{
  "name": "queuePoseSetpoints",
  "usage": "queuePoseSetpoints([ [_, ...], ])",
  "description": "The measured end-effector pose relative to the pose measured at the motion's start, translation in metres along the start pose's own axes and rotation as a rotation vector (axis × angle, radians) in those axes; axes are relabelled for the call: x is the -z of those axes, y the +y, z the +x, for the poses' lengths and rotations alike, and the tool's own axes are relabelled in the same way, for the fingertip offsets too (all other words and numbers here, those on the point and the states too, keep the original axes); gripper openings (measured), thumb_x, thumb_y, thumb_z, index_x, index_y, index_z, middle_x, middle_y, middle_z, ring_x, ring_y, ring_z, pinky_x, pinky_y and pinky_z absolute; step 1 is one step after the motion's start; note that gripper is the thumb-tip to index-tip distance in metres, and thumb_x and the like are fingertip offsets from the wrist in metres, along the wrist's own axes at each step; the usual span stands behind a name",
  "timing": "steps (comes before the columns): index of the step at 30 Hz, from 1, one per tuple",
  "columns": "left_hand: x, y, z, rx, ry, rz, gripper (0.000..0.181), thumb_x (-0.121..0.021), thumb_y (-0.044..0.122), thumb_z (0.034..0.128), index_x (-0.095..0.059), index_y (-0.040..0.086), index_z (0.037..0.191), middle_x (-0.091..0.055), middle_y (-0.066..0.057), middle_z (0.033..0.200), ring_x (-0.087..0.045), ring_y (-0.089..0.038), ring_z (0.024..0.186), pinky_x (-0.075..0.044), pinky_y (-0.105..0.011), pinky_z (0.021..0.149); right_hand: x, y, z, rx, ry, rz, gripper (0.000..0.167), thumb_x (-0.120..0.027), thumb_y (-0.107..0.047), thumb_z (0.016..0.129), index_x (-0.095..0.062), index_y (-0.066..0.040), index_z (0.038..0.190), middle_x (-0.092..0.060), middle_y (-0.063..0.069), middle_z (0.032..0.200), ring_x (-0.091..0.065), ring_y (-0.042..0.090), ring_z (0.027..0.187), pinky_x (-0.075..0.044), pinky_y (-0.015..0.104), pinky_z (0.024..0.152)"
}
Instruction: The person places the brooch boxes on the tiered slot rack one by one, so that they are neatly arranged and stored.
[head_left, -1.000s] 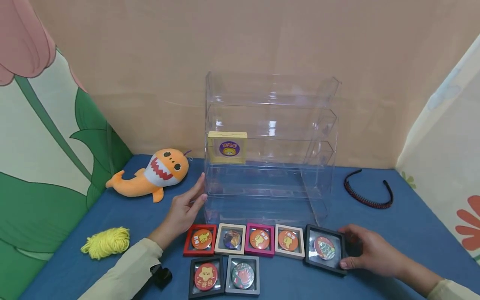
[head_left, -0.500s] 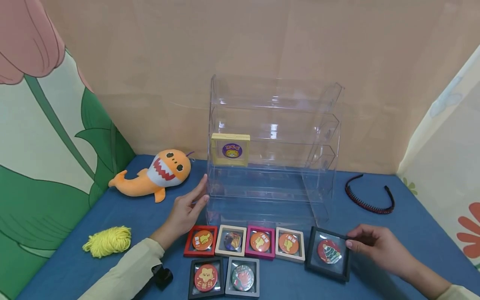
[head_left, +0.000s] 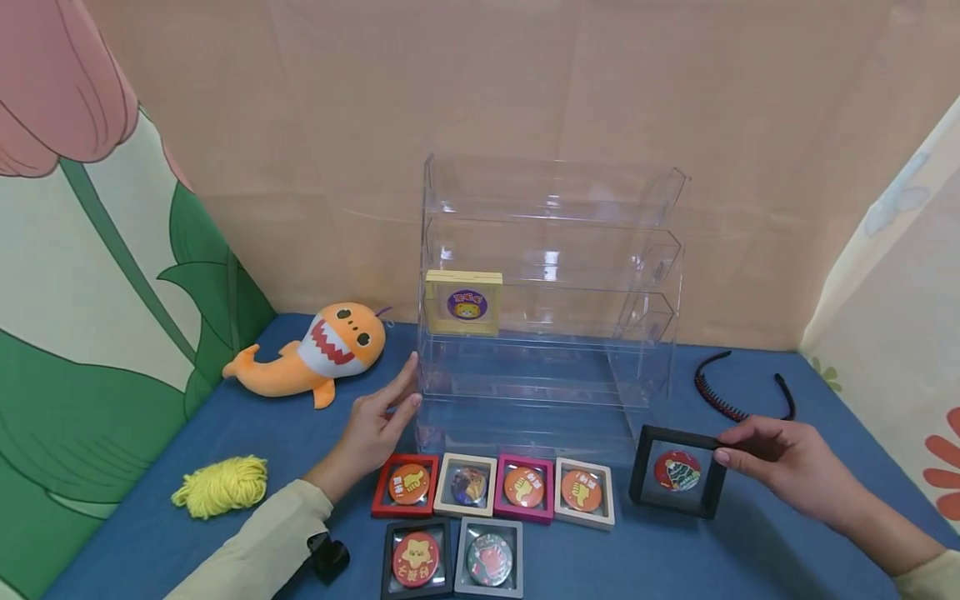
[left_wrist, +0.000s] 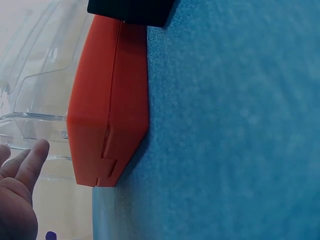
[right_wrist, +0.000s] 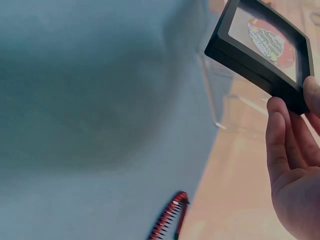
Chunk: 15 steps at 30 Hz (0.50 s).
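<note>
My right hand (head_left: 787, 467) pinches the right edge of a black display frame (head_left: 640, 467) between thumb and fingers. A red and green round badge (head_left: 677, 472) shows behind its clear window. In the right wrist view the black frame (right_wrist: 240, 57) is off the table, tilted. My left hand (head_left: 375, 421) has its fingers extended, with the fingertips against the left side of a clear tiered acrylic rack (head_left: 525, 387). A yellow display frame (head_left: 463, 327) stands on a middle tier at the left. Close to the left hand lies a red frame (left_wrist: 107, 100).
Before the rack lie several framed badges, including a magenta one (head_left: 551, 492) and a grey one (head_left: 517, 575). An orange shark plush (head_left: 277, 377) and yellow yarn (head_left: 222, 487) are at the left. A dark toothed headband (head_left: 712, 398) lies at the right, partly behind the right hand.
My right hand has lifted the black frame off the table and moved it up and to the right, tilting it more upright. The left hand has stayed at the rack's side.
</note>
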<state>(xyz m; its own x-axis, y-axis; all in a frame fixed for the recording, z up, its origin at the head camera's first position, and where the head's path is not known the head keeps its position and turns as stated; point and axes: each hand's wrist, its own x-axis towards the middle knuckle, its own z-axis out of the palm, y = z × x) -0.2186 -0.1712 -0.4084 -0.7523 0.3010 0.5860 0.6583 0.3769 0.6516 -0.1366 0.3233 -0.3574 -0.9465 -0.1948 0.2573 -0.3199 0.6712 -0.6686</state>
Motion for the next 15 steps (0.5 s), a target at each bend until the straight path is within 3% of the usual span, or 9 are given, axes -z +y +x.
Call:
queuePoseSetpoints([
  [9, -0.001, 0.002, 0.001, -0.019, -0.014, -0.013, 0.062, -0.057, 0.001, 0.0935, -0.03, 0.01, 0.149, -0.044, -0.015, 0.14, -0.052, -0.029, 0.118, -0.053, -0.037, 0.078, 0.021, -0.01, 0.018, 0.052, 0.115, -0.09, 0.014, -0.075, -0.009, 0.082, -0.07, -0.007, 0.094, -0.069, 0.003, 0.081, -0.067, 0.014, 0.067, -0.054, 0.022, 0.057],
  [15, 0.007, 0.036, 0.004, -0.002, -0.011, 0.007, 0.059, -0.057, -0.007, 0.0907, -0.032, -0.005, 0.144, -0.045, -0.026, 0.135, -0.052, -0.038, 0.116, -0.053, -0.04, 0.075, 0.027, -0.024, 0.036, 0.095, 0.197, -0.08, 0.017, -0.074, -0.006, 0.082, -0.069, -0.003, 0.098, -0.07, 0.0, 0.082, -0.067, 0.01, 0.067, -0.053, 0.021, 0.053],
])
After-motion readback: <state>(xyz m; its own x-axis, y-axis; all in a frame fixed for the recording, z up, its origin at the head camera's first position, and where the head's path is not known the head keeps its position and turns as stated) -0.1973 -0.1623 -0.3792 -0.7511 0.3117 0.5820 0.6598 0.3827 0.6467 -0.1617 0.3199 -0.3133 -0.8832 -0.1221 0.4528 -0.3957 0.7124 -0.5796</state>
